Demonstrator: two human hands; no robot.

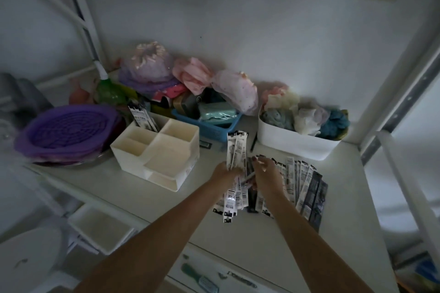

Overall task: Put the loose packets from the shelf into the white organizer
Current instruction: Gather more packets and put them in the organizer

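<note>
2 hands: both reach over the shelf (133, 188), meeting above the spread of packets.
Left hand (225, 171): fingers closed around a bunch of packets (235, 150) that stands upright, its top ends pointing toward the back wall.
Right hand (264, 173): fingers bent down onto the loose packets (300, 185); they seem to pinch 1 thin packet, though the dim, blurred view leaves that unsure.
Loose packets: fanned flat on the shelf under and to the right of the hands, overlapping; white ones in the middle, darker ones at the right edge.
White organizer (154, 150): to the left of the hands, well apart from the fan; several open compartments.
Stored packets (142, 116): a few stand upright in the organizer's back left compartment.
Blue basket (209, 126): behind the organizer, full of mixed items.
White bin (295, 143): back right, holding bunched cloths.
Purple bowl (66, 131): far left, beside the organizer.
</note>
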